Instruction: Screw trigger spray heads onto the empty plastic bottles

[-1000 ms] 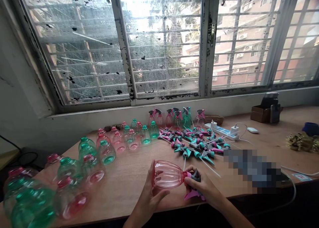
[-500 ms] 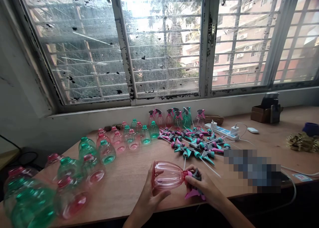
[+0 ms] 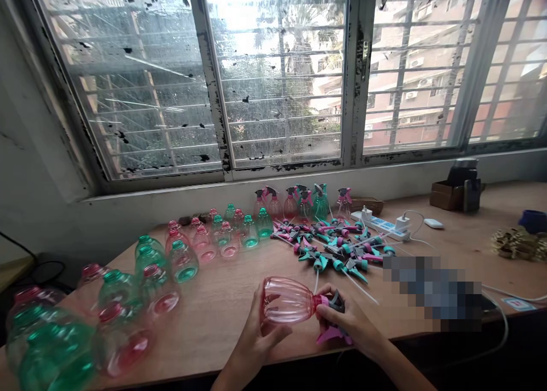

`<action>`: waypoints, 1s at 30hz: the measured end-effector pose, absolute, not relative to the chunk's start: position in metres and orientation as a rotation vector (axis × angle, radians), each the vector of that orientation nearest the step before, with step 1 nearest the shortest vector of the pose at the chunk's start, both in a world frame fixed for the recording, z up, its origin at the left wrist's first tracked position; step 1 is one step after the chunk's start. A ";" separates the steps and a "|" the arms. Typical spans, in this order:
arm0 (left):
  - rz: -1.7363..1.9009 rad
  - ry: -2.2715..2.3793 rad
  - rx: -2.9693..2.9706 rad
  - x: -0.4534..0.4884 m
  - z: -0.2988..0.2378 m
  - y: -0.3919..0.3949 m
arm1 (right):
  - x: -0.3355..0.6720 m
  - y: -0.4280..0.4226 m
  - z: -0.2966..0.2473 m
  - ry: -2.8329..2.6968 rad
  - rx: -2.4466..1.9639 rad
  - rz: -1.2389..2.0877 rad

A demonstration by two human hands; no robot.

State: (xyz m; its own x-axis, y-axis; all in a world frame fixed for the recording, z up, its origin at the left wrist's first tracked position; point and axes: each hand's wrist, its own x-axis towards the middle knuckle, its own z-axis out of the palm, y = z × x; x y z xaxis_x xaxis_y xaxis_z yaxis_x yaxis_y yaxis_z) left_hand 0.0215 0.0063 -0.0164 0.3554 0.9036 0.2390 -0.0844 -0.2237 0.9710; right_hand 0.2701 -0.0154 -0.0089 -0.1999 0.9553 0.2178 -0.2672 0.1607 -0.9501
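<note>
A clear pink spray bottle (image 3: 288, 301) lies sideways in the air above the table's front edge, its neck pointing right. My left hand (image 3: 260, 328) is wrapped round its base, thumb below and fingers behind. At the neck, my right hand (image 3: 348, 320) grips the pink collar of a grey and pink spray head (image 3: 334, 334), whose trigger hangs down. The spray head sits against the bottle's neck; how tightly, I cannot tell. Beyond my hands lies a heap of loose spray heads (image 3: 337, 245) in pink, teal and grey, some with white tubes.
Pink and green bottles without heads (image 3: 183, 260) stand along the left side. Several bottles with spray heads (image 3: 290, 203) stand by the window wall. A white power strip (image 3: 382, 225), a blurred dark object (image 3: 440, 294) with a cable, and a cardboard box (image 3: 444, 194) are at right.
My right fingers have shifted slightly around the spray head's collar at the bottle's neck. My left hand and the bottle have barely moved.
</note>
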 end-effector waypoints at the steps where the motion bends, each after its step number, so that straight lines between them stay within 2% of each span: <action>1: 1.115 0.766 1.523 0.021 -0.017 0.007 | 0.270 -0.015 -0.009 -1.263 -0.760 1.333; 30: 1.117 0.799 1.616 0.021 -0.011 0.002 | 0.271 -0.012 -0.011 -1.235 -0.780 1.345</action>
